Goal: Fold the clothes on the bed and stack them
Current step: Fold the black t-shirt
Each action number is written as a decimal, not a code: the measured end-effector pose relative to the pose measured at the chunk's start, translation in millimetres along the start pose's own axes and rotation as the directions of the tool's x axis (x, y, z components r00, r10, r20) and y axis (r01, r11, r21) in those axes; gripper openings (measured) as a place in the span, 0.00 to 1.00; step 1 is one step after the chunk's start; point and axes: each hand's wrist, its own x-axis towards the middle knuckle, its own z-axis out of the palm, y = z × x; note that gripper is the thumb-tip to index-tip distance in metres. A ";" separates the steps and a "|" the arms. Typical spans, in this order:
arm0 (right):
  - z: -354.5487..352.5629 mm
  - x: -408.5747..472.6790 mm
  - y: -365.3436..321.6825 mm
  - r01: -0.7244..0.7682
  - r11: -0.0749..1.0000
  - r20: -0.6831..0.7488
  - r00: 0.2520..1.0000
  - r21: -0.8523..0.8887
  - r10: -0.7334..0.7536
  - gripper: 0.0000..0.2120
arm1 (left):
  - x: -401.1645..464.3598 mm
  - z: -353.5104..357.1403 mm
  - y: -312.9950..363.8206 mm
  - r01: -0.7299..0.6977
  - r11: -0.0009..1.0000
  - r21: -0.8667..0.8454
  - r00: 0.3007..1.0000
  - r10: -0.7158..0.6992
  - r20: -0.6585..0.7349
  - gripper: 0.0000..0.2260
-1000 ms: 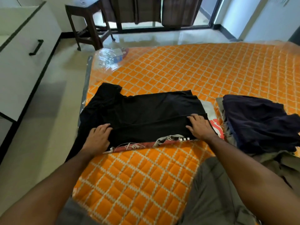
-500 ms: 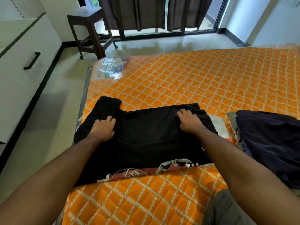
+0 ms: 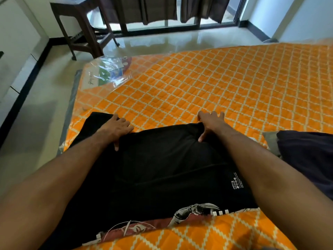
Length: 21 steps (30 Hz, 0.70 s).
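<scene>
A black T-shirt [image 3: 162,168] lies folded lengthwise on the orange quilted bed [image 3: 216,87], its printed red and white front showing along the near edge. Both my arms reach across it to its far edge. My left hand [image 3: 117,129] grips the far left part near the sleeve, thumb lying on the cloth. My right hand [image 3: 210,123] holds the far right corner, thumb on top and fingers spread past the edge, where the cloth bulges up. A dark navy garment [image 3: 306,156] tops a pile at the right.
A clear plastic packet [image 3: 108,73] lies at the bed's far left corner. The bed's left edge drops to a glossy floor [image 3: 45,105]. A dark wooden table [image 3: 81,29] and curtained glass doors [image 3: 162,13] stand beyond, with a white cabinet [image 3: 16,42] on the left.
Both hands slid from the shirt's near edge across it to its far edge. The head leaned forward, so the shirt fills more of the view.
</scene>
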 end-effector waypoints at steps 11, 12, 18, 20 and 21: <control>-6.0 -39.0 16.0 0.040 0.971 -0.033 0.998 -0.235 -0.049 0.13 | -40.5 16.1 -20.2 -0.074 0.985 0.155 0.997 0.068 0.041 0.23; -5.7 -45.2 20.4 0.055 0.959 -0.077 0.994 -0.276 -0.079 0.07 | -51.3 25.2 -29.3 -0.062 0.979 0.192 0.998 0.064 -0.003 0.20; -9.8 -92.0 37.1 0.019 0.962 -0.215 0.973 -0.271 -0.080 0.07 | -108.2 26.8 -53.6 0.078 0.971 0.227 0.987 -0.044 -0.152 0.13; -9.1 -104.9 42.4 0.028 0.966 -0.253 0.963 -0.255 -0.095 0.07 | -129.5 4.3 -44.9 0.090 0.982 0.164 0.989 -0.068 -0.135 0.15; -10.4 -114.0 43.9 0.037 0.971 -0.266 0.959 -0.234 -0.101 0.07 | -140.9 -5.5 -39.1 0.102 0.987 0.126 0.985 -0.083 -0.152 0.16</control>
